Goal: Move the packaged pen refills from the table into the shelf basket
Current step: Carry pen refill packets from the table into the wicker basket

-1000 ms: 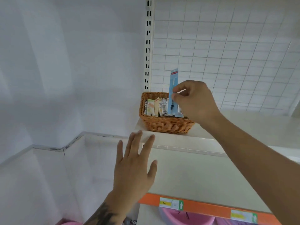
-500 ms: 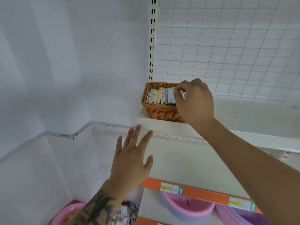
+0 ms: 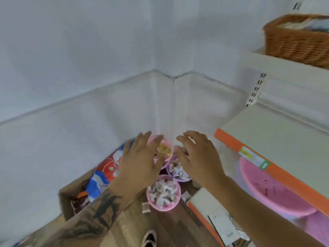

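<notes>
White walls meet in a corner (image 3: pixel 171 81) straight ahead, frame motion-blurred. White shelf unit (image 3: pixel 284 125) on the right with an orange front strip (image 3: pixel 277 173); the price labels on the strip are too blurred to read. Large pink basin (image 3: pixel 263 189) sits under that shelf. Wood-look floor (image 3: pixel 170 227) below, a cardboard box (image 3: pixel 71 195) at left holding a red-white-blue bag (image 3: pixel 105 170), print on it unreadable.

Wicker basket (image 3: pixel 295 43) sits on the upper shelf at top right, well apart from both hands; packaged pen refills (image 3: pixel 302 24) show inside it as pale blurred packs above the rim.

Left hand (image 3: pixel 140 166) is held out low, palm down, fingers spread and nearly straight, grip wide open, holding nothing. Right hand (image 3: pixel 197 157) just beside it, fingers loosely bent and apart, grip open, nothing in it. Whether either touches anything below cannot be told.

Under the hands: three small pink bowls clustered on the floor, nearest bowl (image 3: pixel 163 193) filled with small wrapped pieces, another (image 3: pixel 176 172) similar, the farthest (image 3: pixel 164 148) with yellowish contents. A white box (image 3: pixel 213 214) lies beside them. A shoe tip (image 3: pixel 150 237) shows at the bottom edge.
</notes>
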{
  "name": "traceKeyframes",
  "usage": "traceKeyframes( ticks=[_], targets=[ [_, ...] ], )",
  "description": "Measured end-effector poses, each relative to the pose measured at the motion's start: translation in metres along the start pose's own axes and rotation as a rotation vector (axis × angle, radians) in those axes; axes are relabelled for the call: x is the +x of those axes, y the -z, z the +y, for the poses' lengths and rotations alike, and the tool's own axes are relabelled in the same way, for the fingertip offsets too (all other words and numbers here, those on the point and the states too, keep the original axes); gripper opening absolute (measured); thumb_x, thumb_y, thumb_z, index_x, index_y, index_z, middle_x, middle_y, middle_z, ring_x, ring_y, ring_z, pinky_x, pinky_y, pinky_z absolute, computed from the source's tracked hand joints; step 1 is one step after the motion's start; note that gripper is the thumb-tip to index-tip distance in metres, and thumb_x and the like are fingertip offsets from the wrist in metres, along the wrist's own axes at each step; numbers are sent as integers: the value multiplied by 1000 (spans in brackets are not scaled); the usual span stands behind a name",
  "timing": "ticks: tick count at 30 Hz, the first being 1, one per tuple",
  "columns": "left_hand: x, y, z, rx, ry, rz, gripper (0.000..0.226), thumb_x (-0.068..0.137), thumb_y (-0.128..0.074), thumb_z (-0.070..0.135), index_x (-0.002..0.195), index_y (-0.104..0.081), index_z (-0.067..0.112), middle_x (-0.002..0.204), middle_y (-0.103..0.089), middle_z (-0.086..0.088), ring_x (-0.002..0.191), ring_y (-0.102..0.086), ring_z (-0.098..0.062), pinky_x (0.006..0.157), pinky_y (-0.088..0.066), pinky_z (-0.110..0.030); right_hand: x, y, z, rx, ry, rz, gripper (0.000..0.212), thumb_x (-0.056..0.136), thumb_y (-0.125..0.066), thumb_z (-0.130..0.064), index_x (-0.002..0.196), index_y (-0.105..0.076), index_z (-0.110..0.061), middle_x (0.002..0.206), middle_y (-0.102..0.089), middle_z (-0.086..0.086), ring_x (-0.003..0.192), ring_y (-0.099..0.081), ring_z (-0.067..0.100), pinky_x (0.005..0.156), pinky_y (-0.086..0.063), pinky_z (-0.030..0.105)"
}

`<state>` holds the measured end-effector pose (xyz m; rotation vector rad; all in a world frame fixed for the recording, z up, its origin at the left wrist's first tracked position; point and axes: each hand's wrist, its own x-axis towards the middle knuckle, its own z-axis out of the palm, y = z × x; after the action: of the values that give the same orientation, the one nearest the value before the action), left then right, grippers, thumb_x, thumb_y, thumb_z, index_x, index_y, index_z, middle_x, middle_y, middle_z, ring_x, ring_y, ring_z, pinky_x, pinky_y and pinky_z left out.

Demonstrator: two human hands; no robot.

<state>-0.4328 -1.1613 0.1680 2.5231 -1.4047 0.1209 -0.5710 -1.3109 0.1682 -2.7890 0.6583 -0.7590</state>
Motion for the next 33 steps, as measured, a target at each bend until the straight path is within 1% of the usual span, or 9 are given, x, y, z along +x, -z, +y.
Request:
traceKeyframes(
  ticks=[5,8,13,15,18,22,27,30,33],
  targets=[
    [-85,12,-53,78,281,-81,71,96,-16,65,155,-41,34,163,-39,-6,151,-33,-32,119,-24,-60,-18,-50,-77,173,80,-300,45,105,-42,-48,139,-60,-24,144,-56,1,128,-56,27,101,-52,45],
    [-138,21,-87,104,414,-76,65,99,-23,62,156,-37,35,164,-38,-6,151,-33,-34,120,-24,-62,-33,-68,-130,206,161,-385,46,107,-44,-47,146,-54,-25,153,-49,1,138,-50,25,108,-48,43],
    [-221,37,-132,123,547,-20,66,96,-18,65,152,-41,39,156,-46,2,147,-37,-25,118,-25,-54,-61,-82,-210,174,291,-459,53,106,-38,-54,152,-46,-26,155,-47,1,139,-48,25,111,-45,44],
    [-256,41,-150,128,585,-10,60,98,-24,62,147,-48,37,148,-52,5,141,-43,-23,116,-30,-57,-76,-89,-243,147,348,-461,54,106,-38,-55,152,-46,-27,155,-47,2,140,-48,26,111,-43,44],
    [-319,47,-178,138,650,4,56,99,-33,59,139,-58,29,139,-62,-2,132,-55,-29,108,-40,-61,-101,-103,-299,116,424,-501,56,106,-33,-57,153,-44,-29,158,-44,1,143,-45,24,114,-39,42],
    [-412,62,-223,121,747,-27,58,102,-24,59,145,-50,31,147,-57,-2,139,-49,-28,112,-33,-57,-141,-118,-392,124,464,-555,55,106,-32,-56,154,-42,-30,159,-43,1,144,-43,24,116,-38,43],
    [-516,79,-283,118,842,-52,56,104,-18,57,148,-43,34,150,-52,4,142,-43,-23,116,-30,-57,-189,-137,-500,117,548,-579,53,106,-35,-54,151,-46,-28,157,-46,2,141,-47,25,111,-43,43],
    [-563,91,-310,103,909,-85,63,102,-8,59,154,-35,37,157,-43,7,148,-35,-22,118,-25,-54,-212,-153,-551,108,573,-616,52,106,-34,-56,150,-42,-30,157,-44,2,140,-47,25,110,-46,44],
    [-602,104,-330,69,964,-73,65,101,-6,60,154,-35,35,157,-43,6,148,-35,-23,121,-22,-56,-231,-165,-596,117,609,-654,50,106,-34,-57,145,-47,-30,154,-46,0,137,-51,23,107,-48,43]
  ],
)
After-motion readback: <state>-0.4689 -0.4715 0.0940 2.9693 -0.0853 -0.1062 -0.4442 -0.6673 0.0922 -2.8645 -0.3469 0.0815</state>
